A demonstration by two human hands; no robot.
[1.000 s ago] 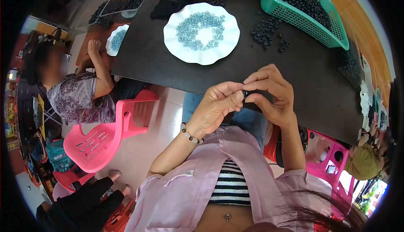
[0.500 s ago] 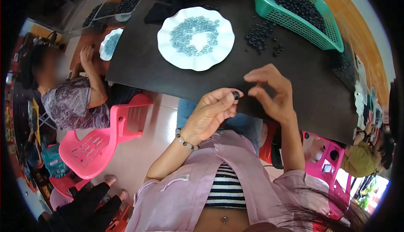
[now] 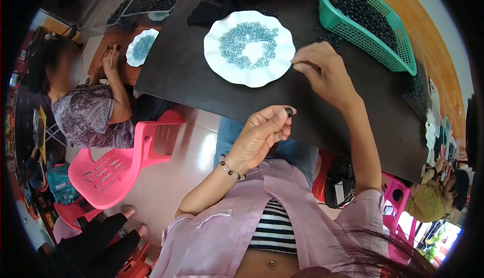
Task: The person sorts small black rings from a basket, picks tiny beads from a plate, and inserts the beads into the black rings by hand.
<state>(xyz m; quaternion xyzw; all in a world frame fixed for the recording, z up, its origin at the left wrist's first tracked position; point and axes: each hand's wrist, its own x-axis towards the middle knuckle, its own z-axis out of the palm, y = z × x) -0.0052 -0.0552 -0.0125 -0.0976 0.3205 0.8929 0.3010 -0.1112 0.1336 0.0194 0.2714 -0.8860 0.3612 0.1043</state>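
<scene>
A small black ring-shaped piece (image 3: 289, 112) is pinched between the thumb and index finger of my left hand (image 3: 264, 134), over the table's near edge. My right hand (image 3: 322, 69) is above the table beside the right rim of the white wavy-edged plate (image 3: 214, 51). Its thumb and index finger are drawn close together, and I cannot see whether anything is between them. Small clear bluish pieces (image 3: 232, 43) lie in a ring on the plate. Loose black pieces (image 3: 333, 39) lie on the dark table (image 3: 201, 81), partly hidden behind my right hand.
A green basket (image 3: 370, 43) full of black pieces stands at the back right. Black cloth (image 3: 206, 13) lies behind the plate. At the left, a person (image 3: 93, 111) sits by a smaller plate (image 3: 150, 35) and a pink chair (image 3: 113, 174). Another person (image 3: 431, 200) is at the right.
My right hand has left my left hand and moved forward to the plate's right rim, its fingers opening and then closing together. My left hand keeps the black piece.
</scene>
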